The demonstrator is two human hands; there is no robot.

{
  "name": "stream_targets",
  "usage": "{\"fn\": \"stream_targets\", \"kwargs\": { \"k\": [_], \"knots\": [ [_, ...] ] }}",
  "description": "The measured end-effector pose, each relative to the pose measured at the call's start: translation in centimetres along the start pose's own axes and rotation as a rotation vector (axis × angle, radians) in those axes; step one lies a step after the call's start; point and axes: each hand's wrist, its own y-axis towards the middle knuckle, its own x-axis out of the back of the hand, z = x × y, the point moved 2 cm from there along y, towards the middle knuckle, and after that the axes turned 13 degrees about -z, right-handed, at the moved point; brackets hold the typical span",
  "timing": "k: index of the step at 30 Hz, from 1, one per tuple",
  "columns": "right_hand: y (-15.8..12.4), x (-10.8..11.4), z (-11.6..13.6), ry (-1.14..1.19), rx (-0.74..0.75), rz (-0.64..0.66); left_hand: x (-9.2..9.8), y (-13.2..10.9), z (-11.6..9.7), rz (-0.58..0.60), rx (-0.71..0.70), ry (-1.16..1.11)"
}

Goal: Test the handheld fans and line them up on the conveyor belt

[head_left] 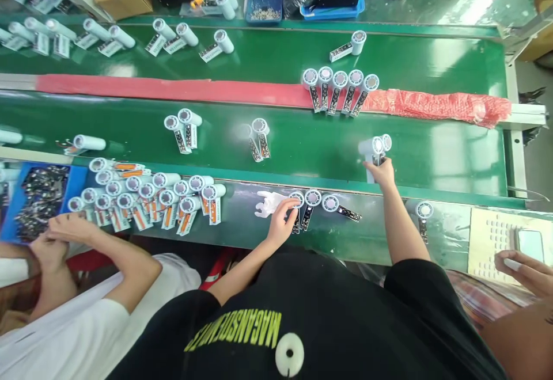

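Note:
My left hand (281, 223) is at the bench edge, fingers curled over a white handheld fan (296, 197) with a round head and a bare circuit board in its handle. Beside it lie a second fan (313, 197) and a third fan (330, 203), its board pointing right. Over the green belt, my right hand (383, 171) grips the handle of another white fan (377, 145). One more fan head (386, 141) shows right behind it; whether my fingers hold that too is unclear. A crumpled white glove (266, 203) lies left of my left hand.
The green conveyor belt (302, 155) carries paired fans (260, 126). Five-like rows aside, several fans (340, 80) stand on the red divider strip (173, 87). Many orange-fronted fans (159, 181) crowd the bench left, near a co-worker's hands (64, 233). Another person's hand (521, 268) is right.

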Motion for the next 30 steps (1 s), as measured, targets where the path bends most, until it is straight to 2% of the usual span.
{"fn": "stream_targets", "kwargs": {
  "k": [3,5,7,9,13,19,21,24,27,30],
  "knots": [
    [-8.4,-0.1,0.0,0.120,0.033,0.092,-3.1,-1.0,-1.8,0.218,0.059,-0.113],
    [-14.6,-0.4,0.3,0.279,0.069,0.173,-5.0,-1.7,-3.1,0.313,0.089,-0.243],
    [-19.5,-0.3,0.6,0.415,0.072,0.243,-6.2,-2.4,-4.2,0.335,0.113,-0.349],
    [-22.5,0.2,0.7,0.525,0.109,0.308,-6.2,-3.2,-4.7,0.328,0.124,-0.347],
    [-23.7,2.1,0.2,0.680,0.173,0.550,-4.1,-4.2,-5.0,0.303,0.099,-0.226],
    [-23.7,4.3,0.5,0.931,-0.101,0.720,-2.2,-5.2,-6.7,0.427,0.114,-0.454],
    [-24.0,4.7,1.1,0.995,-0.140,0.716,-1.9,-5.4,-7.2,0.444,0.142,-0.557],
    [-24.1,5.0,1.8,1.053,-0.121,0.656,-1.5,-5.7,-7.4,0.454,0.239,-0.648],
    [-24.2,5.0,1.9,1.066,-0.105,0.628,-1.2,-5.9,-7.3,0.489,0.313,-0.639],
    [-24.4,4.9,2.0,1.014,-0.091,0.584,-1.0,-5.9,-7.5,0.535,0.312,-0.606]
  ]
}}
